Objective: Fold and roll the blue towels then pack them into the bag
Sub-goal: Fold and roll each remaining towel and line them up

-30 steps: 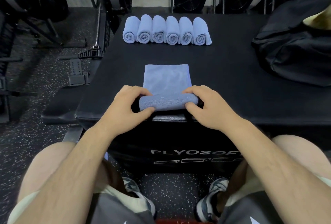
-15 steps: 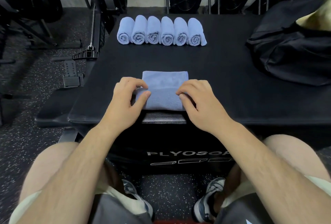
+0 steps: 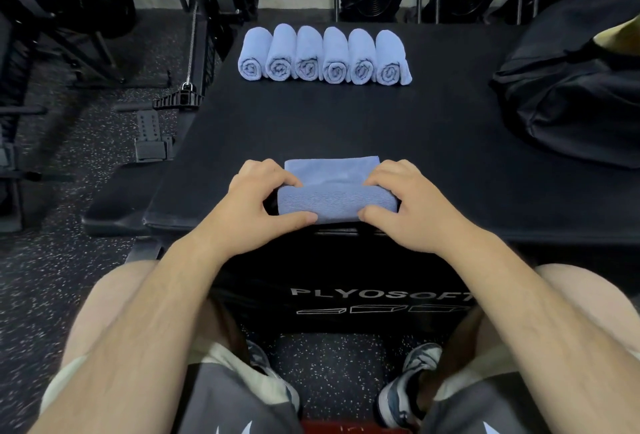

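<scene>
Since the earlier frame the roll is growing thicker while the flat strip of the blue towel (image 3: pixel 337 203) beyond it is shrinking. The roll's two ends are hiding under the fingers. The soft, finely ribbed cloth is lying at the near edge of the matte black plyo box (image 3: pixel 346 121). The left hand (image 3: pixel 258 206) is curling around the roll's left end, thumb pressing its near side; the right hand (image 3: pixel 412 208) is mirroring it. Six rolled towels (image 3: pixel 323 55) are sitting in a row at the far edge; the black bag (image 3: pixel 571 87) is running off frame at right.

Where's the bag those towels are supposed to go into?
The black bag lies at the far right of the black plyo box in the head view, right of the row of six rolled blue towels, apart from them.
</scene>
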`<state>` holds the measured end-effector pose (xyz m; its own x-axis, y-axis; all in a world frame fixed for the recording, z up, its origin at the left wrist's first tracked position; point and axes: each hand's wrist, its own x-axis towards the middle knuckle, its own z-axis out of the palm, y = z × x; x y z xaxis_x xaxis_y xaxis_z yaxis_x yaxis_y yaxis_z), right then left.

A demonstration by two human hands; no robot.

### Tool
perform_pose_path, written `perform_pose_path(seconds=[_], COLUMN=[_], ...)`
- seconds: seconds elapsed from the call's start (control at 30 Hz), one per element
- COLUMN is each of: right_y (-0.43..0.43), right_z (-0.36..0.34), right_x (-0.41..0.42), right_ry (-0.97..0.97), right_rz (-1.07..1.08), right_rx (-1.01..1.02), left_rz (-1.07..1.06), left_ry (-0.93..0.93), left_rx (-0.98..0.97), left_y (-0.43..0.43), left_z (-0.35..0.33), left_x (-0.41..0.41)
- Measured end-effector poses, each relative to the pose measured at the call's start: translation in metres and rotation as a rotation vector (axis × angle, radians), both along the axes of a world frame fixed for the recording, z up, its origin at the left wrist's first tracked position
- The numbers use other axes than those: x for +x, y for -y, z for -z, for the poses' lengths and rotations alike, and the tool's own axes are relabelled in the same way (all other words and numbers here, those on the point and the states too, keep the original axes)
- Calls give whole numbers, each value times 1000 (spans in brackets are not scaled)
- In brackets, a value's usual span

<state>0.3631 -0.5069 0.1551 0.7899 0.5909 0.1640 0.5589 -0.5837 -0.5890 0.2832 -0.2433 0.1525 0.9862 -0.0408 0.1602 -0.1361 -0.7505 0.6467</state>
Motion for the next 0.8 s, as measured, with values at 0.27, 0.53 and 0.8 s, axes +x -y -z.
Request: perform_pose_path(seconds=[0.27,0.53,0.8], right_y=[-8,-3,-2], right_z=[-4,3,-3], right_x=[13,21,24], right_ry=[-277,129,-16], right_rz=[83,-31,-18], right_rx=[31,69,72], left_rz=[-37,-99,-10], left_ry=[324,193,-12], left_rx=[124,131,-50], left_y=[20,19,12], left_z=[-4,3,-2], left_x=[3,29,29])
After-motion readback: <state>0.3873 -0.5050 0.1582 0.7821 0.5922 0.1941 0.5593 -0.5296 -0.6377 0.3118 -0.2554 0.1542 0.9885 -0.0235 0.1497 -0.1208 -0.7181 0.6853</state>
